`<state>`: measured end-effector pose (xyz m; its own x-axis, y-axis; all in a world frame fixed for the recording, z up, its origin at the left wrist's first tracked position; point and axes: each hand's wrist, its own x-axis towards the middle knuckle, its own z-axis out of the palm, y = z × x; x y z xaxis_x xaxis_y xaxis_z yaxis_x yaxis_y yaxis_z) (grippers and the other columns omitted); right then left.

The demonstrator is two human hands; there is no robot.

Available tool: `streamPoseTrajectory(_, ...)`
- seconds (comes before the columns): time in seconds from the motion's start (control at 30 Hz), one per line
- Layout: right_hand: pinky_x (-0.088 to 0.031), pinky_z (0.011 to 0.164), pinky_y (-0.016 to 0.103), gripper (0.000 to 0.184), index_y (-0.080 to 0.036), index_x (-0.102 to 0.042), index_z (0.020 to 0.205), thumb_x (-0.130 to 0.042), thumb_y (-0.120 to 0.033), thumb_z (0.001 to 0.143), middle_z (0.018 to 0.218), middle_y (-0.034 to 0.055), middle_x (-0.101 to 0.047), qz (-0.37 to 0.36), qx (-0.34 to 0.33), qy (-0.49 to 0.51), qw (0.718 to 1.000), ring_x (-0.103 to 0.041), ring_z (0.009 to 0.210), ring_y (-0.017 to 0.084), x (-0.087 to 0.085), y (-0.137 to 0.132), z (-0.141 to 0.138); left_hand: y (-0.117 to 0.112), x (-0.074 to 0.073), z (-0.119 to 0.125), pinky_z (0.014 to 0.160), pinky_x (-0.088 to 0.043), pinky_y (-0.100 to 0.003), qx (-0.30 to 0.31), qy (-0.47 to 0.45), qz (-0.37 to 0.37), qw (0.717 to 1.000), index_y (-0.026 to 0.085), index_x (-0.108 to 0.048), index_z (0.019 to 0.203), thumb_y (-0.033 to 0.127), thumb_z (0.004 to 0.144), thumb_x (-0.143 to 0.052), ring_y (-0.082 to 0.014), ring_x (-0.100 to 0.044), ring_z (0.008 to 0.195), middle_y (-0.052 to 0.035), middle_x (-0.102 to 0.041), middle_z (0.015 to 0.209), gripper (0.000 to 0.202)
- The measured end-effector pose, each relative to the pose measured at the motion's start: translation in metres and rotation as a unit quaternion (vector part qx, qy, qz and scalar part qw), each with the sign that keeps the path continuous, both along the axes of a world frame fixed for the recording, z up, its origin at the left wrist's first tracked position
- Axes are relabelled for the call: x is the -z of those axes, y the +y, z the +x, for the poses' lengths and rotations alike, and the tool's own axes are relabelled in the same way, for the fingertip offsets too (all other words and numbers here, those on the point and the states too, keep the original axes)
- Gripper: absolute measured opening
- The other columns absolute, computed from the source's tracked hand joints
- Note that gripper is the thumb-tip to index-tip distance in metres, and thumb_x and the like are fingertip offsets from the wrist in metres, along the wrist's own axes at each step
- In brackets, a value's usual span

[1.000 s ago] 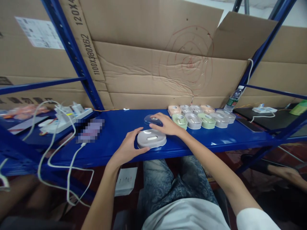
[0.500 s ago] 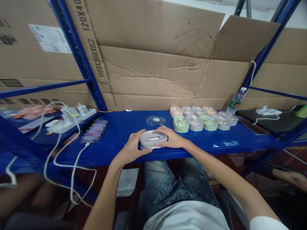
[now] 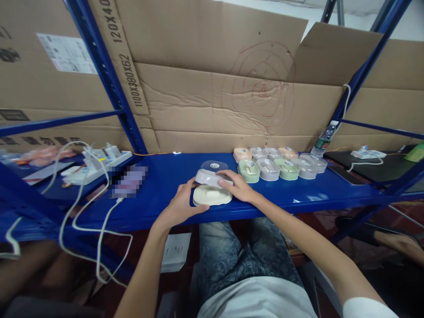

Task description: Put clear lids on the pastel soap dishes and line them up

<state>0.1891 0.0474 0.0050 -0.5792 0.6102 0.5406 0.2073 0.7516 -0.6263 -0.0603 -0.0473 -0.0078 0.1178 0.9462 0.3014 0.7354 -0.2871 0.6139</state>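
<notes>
A cream oval base [image 3: 212, 197] with a raised middle stands near the front edge of the blue shelf. Wrapped round its left side is my left hand [image 3: 179, 204], thumb along the front and fingers behind. My right hand [image 3: 236, 187] grips the right end of a grey oval shell [image 3: 208, 177], which is tilted and lifted off the base. Just behind lies a clear oval lid [image 3: 214, 165] with a round white label, partly covered by the shell.
Several finished-looking oval boxes [image 3: 270, 169] in green, grey and peach stand in rows at right. A water bottle [image 3: 326, 140] and a dark phone [image 3: 347, 175] are beyond. At left are a blurred-out phone [image 3: 129, 181], white cables [image 3: 99, 247] and a power strip [image 3: 99, 168]. Blue posts [image 3: 109, 79] frame the shelf.
My right hand has raised and tilted the grey shell off the cream base, which now shows. My left hand has stayed in nearly the same place.
</notes>
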Motion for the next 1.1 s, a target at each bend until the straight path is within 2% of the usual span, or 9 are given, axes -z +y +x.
streamPoseTrajectory(0.17, -0.05, 0.107, 0.043, 0.048, -0.022, -0.063, 0.131, -0.048, -0.06, 0.105, 0.131, 0.0094, -0.069, -0.026, 0.0, 0.029, 0.999, -0.065, 0.123, 0.025, 0.0, 0.001, 0.0, 0.0, 0.001, -0.001, 0.114, -0.04, -0.054, 0.0, 0.011, -0.01, 1.0, 0.024, -0.028, 0.161, 0.06, 0.078, -0.08, -0.0394, -0.043, 0.143, -0.0128, -0.059, 0.144, 0.104)
streamPoseTrajectory(0.3, -0.048, 0.109, 0.045, 0.047, -0.023, -0.061, 0.133, -0.056, -0.058, 0.102, 0.135, 0.0107, -0.068, -0.017, -0.011, 0.018, 1.0, -0.063, 0.127, 0.026, 0.0, 0.0, 0.001, -0.001, 0.0, -0.001, 0.114, -0.042, -0.052, 0.0, 0.006, -0.007, 1.0, 0.026, -0.029, 0.161, 0.059, 0.078, -0.08, -0.0382, -0.045, 0.142, -0.0131, -0.057, 0.144, 0.103)
streamPoseTrajectory(0.43, -0.047, 0.11, 0.047, 0.055, -0.023, -0.059, 0.136, -0.069, -0.055, 0.094, 0.136, 0.0115, -0.065, 0.023, -0.02, -0.023, 0.999, -0.062, 0.127, 0.029, 0.0, -0.004, 0.002, -0.001, 0.001, 0.0, 0.114, -0.043, -0.054, -0.029, 0.007, -0.024, 0.999, 0.022, -0.027, 0.162, 0.06, 0.075, -0.082, -0.0393, -0.05, 0.139, -0.0184, -0.05, 0.147, 0.11)
streamPoseTrajectory(0.57, -0.045, 0.112, 0.051, 0.063, -0.024, -0.055, 0.141, -0.074, -0.055, 0.09, 0.138, 0.012, -0.063, 0.064, -0.037, -0.074, 0.994, -0.058, 0.131, 0.032, 0.002, -0.006, 0.002, -0.001, 0.0, 0.002, 0.116, -0.04, -0.055, -0.036, 0.009, -0.031, 0.999, 0.021, -0.027, 0.163, 0.061, 0.075, -0.081, -0.0402, -0.045, 0.144, -0.0201, -0.045, 0.151, 0.11)
streamPoseTrajectory(0.8, -0.046, 0.11, 0.049, 0.065, -0.021, -0.051, 0.144, -0.07, -0.057, 0.093, 0.131, 0.0135, -0.06, 0.101, -0.044, -0.128, 0.986, -0.057, 0.127, 0.031, 0.0, -0.011, 0.003, -0.005, -0.003, 0.003, 0.118, -0.039, -0.055, -0.033, 0.007, -0.036, 0.999, 0.024, -0.026, 0.164, 0.059, 0.077, -0.081, -0.0385, -0.046, 0.143, -0.0184, -0.044, 0.151, 0.108)
streamPoseTrajectory(1.1, -0.047, 0.11, 0.047, 0.06, -0.019, -0.047, 0.146, -0.064, -0.052, 0.098, 0.132, 0.0154, -0.056, 0.167, -0.043, -0.161, 0.972, -0.054, 0.127, 0.03, -0.003, -0.018, 0.004, -0.004, 0.0, 0.001, 0.117, -0.04, -0.054, -0.026, 0.017, -0.017, 0.999, 0.024, -0.028, 0.163, 0.059, 0.079, -0.08, -0.0387, -0.045, 0.144, -0.0177, -0.046, 0.15, 0.105)
